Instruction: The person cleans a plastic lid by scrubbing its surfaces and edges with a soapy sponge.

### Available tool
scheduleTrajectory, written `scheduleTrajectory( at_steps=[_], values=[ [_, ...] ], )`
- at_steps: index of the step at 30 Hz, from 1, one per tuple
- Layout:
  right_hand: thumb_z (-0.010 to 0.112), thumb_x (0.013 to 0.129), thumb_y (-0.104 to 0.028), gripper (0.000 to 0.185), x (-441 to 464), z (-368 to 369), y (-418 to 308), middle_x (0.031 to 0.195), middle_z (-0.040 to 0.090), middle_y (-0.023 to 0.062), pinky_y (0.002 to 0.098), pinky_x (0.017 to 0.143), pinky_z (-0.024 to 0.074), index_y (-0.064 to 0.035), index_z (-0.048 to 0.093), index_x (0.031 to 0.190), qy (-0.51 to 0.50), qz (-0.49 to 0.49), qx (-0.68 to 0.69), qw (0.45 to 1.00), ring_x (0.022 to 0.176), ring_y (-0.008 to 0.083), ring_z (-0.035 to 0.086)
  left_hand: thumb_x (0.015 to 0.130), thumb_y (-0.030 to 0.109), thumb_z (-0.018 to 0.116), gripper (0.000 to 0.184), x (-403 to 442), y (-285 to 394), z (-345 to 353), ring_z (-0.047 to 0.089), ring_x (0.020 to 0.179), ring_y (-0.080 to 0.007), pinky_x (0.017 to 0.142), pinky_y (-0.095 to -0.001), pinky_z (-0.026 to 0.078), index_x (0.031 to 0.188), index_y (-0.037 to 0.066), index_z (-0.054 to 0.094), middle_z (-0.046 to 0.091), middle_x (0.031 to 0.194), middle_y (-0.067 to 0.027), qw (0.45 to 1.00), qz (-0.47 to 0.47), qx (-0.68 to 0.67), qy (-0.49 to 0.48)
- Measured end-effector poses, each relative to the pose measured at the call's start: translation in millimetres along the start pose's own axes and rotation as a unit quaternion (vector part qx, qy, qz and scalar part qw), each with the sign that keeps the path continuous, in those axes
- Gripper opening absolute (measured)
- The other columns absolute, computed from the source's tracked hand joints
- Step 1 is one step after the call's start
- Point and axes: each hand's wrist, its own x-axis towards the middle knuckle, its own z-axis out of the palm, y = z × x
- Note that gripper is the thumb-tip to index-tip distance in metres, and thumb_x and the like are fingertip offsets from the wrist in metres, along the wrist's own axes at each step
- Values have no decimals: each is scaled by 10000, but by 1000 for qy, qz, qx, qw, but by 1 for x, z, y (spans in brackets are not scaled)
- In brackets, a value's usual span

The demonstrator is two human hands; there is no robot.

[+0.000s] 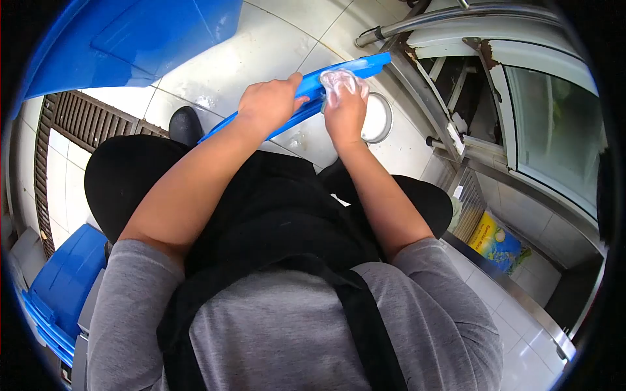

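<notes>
A long blue plastic panel (365, 64), likely a lid, is held tilted nearly edge-on in front of my knees. My left hand (268, 101) grips its near edge, thumb along the top. My right hand (345, 107) is closed against the panel farther right, its fingers covered in white suds. Whatever lies under those fingers is hidden by foam. Just right of that hand, a round metal bowl (390, 124) with white, foamy contents stands on the tiled floor (215, 68).
A large blue bin (150, 39) stands at upper left, beside a brown floor grate (88, 120). More blue plastic (68, 277) is at lower left. On the right are a metal-framed glass cabinet (554, 124) and a yellow-and-blue packet (495, 242) on a low shelf.
</notes>
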Motion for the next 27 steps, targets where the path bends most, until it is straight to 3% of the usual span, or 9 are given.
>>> scheduleTrajectory(
  at_steps=[2, 4, 7, 8, 14, 16, 22, 25, 27],
  values=[
    [595, 809, -61, 244, 14, -4, 26, 1111, 663, 72, 447, 960, 443, -128, 722, 1005, -18, -55, -8, 998, 1118, 340, 550, 942, 460, 551, 404, 0, 0, 1, 687, 849, -381, 762, -490, 538, 1124, 100, 521, 702, 863, -192, 1000, 6, 8, 2],
    [594, 804, -49, 254, 27, 0, 42, 1087, 665, 80, 454, 923, 454, -137, 727, 1001, 58, 64, -37, 996, 1037, 338, 558, 943, 463, 550, 416, 2, 0, 2, 688, 845, -384, 766, -492, 538, 1124, 90, 514, 702, 862, -196, 1000, -2, -5, -4],
    [617, 814, -140, 200, 6, 4, 12, 1100, 665, 54, 452, 913, 457, -137, 731, 979, 7, -16, -106, 994, 1064, 329, 560, 944, 464, 547, 421, 0, 4, 1, 689, 845, -384, 766, -495, 537, 1120, 83, 511, 703, 866, -197, 1000, -21, 2, -3],
    [620, 821, -180, 179, 2, 4, 0, 1087, 671, 40, 447, 898, 462, -148, 736, 954, -4, -59, -2, 998, 1075, 328, 558, 944, 464, 547, 421, 2, 5, 0, 689, 845, -384, 766, -495, 537, 1120, 83, 511, 703, 866, -197, 1000, -19, 3, 0],
    [638, 822, -144, 191, 22, -5, 37, 1047, 694, 28, 470, 869, 469, -172, 742, 979, -24, 105, -66, 992, 1092, 333, 551, 947, 456, 545, 408, -3, 6, 4, 690, 838, -383, 749, -495, 536, 1121, 88, 508, 701, 859, -198, 1000, -10, -6, 0],
    [643, 830, -157, 187, 6, 6, 22, 1039, 694, 37, 476, 873, 464, -171, 739, 990, -16, -52, -97, 994, 1107, 339, 548, 945, 442, 553, 395, -1, 6, 2, 688, 837, -384, 745, -490, 537, 1112, 87, 501, 700, 855, -200, 1000, -26, -5, 1],
    [622, 849, -176, 202, 17, 2, 49, 1036, 691, 111, 475, 933, 446, -60, 719, 982, -17, 74, -88, 993, 1097, 363, 557, 945, 422, 562, 376, -1, 6, 9, 688, 833, -378, 756, -482, 534, 1087, 83, 487, 699, 853, -196, 1000, 0, -19, 5],
    [639, 810, -175, 211, 0, 7, 15, 1053, 694, 65, 456, 933, 458, -116, 730, 991, -2, -108, -80, 991, 1082, 336, 569, 949, 410, 559, 366, -1, 5, 8, 687, 829, -378, 759, -479, 533, 1089, 80, 484, 699, 850, -193, 1000, -8, -18, 11],
    [637, 808, -174, 220, -7, 7, 7, 1056, 691, 42, 441, 941, 456, -144, 731, 1004, -22, -75, -47, 996, 1066, 320, 575, 952, 403, 557, 361, -2, 3, 12, 686, 831, -378, 755, -479, 534, 1090, 78, 482, 699, 854, -193, 1000, -7, -17, 19]
  ],
)
